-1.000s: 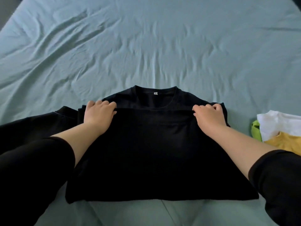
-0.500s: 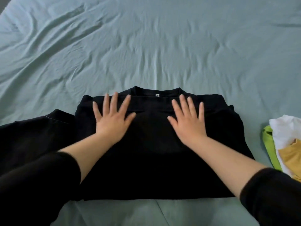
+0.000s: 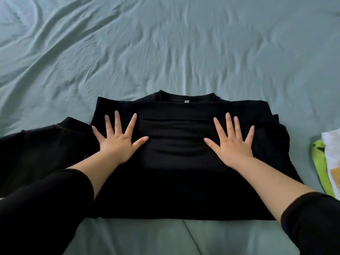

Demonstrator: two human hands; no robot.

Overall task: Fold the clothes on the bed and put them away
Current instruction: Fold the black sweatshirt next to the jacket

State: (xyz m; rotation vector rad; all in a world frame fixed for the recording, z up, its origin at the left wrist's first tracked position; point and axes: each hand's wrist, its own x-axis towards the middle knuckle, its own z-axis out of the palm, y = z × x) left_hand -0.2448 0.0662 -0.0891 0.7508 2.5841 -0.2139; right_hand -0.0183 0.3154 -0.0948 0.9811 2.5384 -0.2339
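Left hand [image 3: 117, 142]: fingers [image 3: 116, 122] splayed wide, palm flat on the black top [image 3: 176, 162], gripping nothing. Right hand [image 3: 232, 144]: same, fingers [image 3: 229, 124] spread, palm down, nothing held. Both press on the upper fold layer, one at each side, well apart.

Black top lies at the near edge of the bed [image 3: 165, 52], centred. Lower half is doubled up over the chest; folded edge runs across just beyond the fingertips. Collar and small label [image 3: 186, 101] face the far side, uncovered.

Second dark garment [image 3: 40, 144] just beside the top toward the bed's left edge, its edge touching or tucked under; cannot tell which. Pile of white, green and yellow clothes [image 3: 327, 159] at the right edge, apart from the top.

Step in hand, by judgement: smoothing and setting the fold. Next move likely calls for pinching a side or the near edge with both hands and doubling again, keeping layers aligned so the slack cloth at the right does not bunch.
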